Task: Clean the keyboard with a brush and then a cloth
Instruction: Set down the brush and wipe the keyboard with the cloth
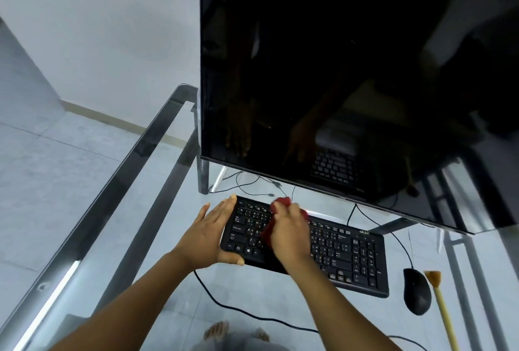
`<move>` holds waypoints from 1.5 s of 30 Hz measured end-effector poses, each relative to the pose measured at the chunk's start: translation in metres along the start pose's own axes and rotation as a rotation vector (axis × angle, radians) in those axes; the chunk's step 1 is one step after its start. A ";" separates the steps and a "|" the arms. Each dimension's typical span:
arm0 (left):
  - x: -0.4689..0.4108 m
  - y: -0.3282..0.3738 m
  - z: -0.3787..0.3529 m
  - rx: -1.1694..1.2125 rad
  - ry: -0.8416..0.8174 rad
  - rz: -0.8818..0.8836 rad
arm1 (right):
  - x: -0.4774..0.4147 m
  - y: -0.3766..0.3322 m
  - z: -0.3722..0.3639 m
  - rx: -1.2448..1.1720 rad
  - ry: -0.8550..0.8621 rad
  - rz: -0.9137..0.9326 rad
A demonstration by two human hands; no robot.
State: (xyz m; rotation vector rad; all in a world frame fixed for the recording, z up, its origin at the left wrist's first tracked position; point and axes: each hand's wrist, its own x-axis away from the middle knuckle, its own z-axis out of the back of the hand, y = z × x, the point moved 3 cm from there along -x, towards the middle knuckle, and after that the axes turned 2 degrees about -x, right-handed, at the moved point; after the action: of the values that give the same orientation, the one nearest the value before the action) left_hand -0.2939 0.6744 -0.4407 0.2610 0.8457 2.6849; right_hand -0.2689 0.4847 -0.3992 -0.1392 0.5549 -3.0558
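Both hands work: my flat left hand (pixel 213 235) steadies the end of the light, slide-prone black plastic keyboard (pixel 345 255) while my right hand (pixel 290 237) clutches the soft red cloth (pixel 282 201).

I count one keyboard (pixel 351 255), one red cloth (pixel 282 201), one brush (pixel 442 303) and one mouse (pixel 417 291), all on one glass counter (pixel 84 224), plus one dark monitor (pixel 337 69). My grips make two: left grip (pixel 213 235) and right grip (pixel 289 232). Below the glass are two bare feet (pixel 217 329). Dark cables (pixel 280 322) number at least three; where they cross I cannot count them.
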 end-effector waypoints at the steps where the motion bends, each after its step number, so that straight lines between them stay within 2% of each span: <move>1: 0.000 0.000 0.000 -0.011 0.002 0.000 | -0.001 -0.018 -0.008 -0.018 -0.041 0.050; 4: 0.001 0.000 0.000 -0.029 0.004 0.001 | 0.000 -0.048 -0.026 -0.016 -0.181 0.236; 7: 0.001 -0.001 0.002 -0.031 0.004 0.006 | 0.006 -0.030 -0.011 0.029 -0.198 0.340; 8: 0.000 -0.001 0.002 -0.036 0.005 0.006 | 0.010 -0.014 0.000 0.035 -0.147 0.355; 10: 0.000 0.000 0.002 -0.051 -0.002 0.004 | 0.015 0.037 0.015 0.055 -0.090 0.150; 12: -0.001 0.001 0.002 -0.087 -0.008 0.007 | 0.024 0.089 0.029 0.087 -0.009 -0.171; 13: -0.001 0.002 0.002 -0.112 -0.004 0.010 | 0.027 0.104 0.031 0.095 0.048 -0.257; 15: -0.002 0.002 0.003 -0.146 0.012 0.012 | 0.031 0.100 0.031 0.071 0.072 -0.316; 17: -0.002 0.003 0.002 -0.162 0.016 0.007 | 0.027 0.070 0.025 0.054 0.071 -0.254; 21: -0.005 -0.004 0.002 -0.072 -0.034 0.011 | 0.029 -0.008 -0.006 -0.074 -0.087 0.134; 24: -0.004 -0.013 0.007 0.024 -0.111 0.004 | 0.049 -0.039 -0.023 0.015 -0.231 0.420; 25: -0.003 -0.013 0.008 0.016 -0.152 -0.007 | 0.054 -0.038 -0.023 0.017 -0.260 0.456; 28: -0.004 -0.013 0.009 0.048 -0.265 0.011 | 0.056 -0.014 -0.013 0.026 -0.317 0.487; 30: -0.007 -0.014 0.013 0.129 -0.306 0.052 | 0.047 -0.004 -0.008 0.042 -0.265 0.447; 31: -0.009 -0.014 0.015 0.149 -0.287 0.062 | 0.041 -0.006 -0.009 0.038 -0.221 0.427; 33: -0.014 -0.014 0.017 0.149 -0.122 0.052 | 0.036 -0.025 -0.013 0.031 -0.182 0.442; 35: -0.017 -0.012 0.017 0.133 0.023 0.065 | 0.042 -0.044 -0.021 0.045 -0.253 0.533; 37: -0.019 -0.014 0.011 0.082 0.035 0.076 | 0.053 -0.048 -0.024 0.077 -0.327 0.633; 39: -0.018 -0.018 0.003 -0.018 0.011 0.033 | 0.064 -0.027 -0.020 0.104 -0.351 0.658; 43: -0.014 -0.023 -0.001 -0.138 0.009 -0.011 | 0.075 0.037 0.002 0.093 -0.286 0.511; 45: -0.013 -0.022 -0.003 -0.144 0.014 -0.014 | 0.076 0.044 0.005 0.124 -0.244 0.511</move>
State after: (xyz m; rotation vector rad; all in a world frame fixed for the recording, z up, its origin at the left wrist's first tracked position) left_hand -0.2767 0.6855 -0.4569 0.2023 0.6520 2.7215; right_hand -0.3429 0.4380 -0.4043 -0.3077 0.3208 -2.5193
